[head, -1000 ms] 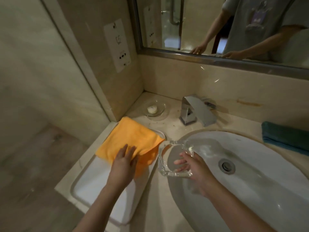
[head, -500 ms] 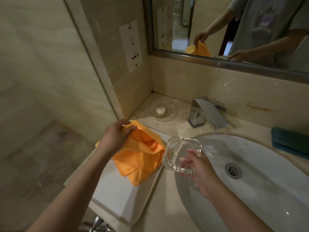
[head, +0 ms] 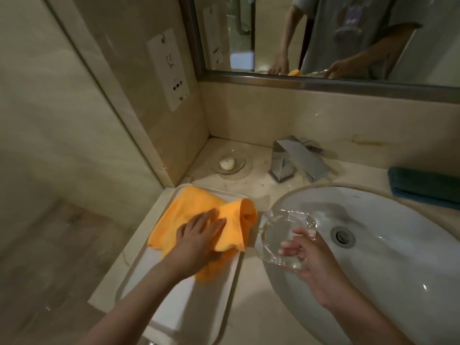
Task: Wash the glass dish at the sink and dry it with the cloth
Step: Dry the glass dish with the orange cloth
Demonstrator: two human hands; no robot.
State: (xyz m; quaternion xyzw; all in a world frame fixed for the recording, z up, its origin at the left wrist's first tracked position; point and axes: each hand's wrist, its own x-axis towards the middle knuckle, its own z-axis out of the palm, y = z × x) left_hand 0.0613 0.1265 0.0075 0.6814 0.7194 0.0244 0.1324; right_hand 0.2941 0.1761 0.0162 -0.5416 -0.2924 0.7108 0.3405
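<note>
We are gripping the dish [head: 286,235] by its rim in our right hand [head: 313,260], tilted over the sink [head: 398,257] edge so it drains, while resting our flat, open left hand [head: 199,240] on the cloth [head: 199,215] on the tray [head: 179,310], likely to gather it for drying.

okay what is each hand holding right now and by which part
The right hand grips the glass dish by its near rim, over the sink's left edge. The left hand rests flat on the orange cloth, gripping nothing.
</note>
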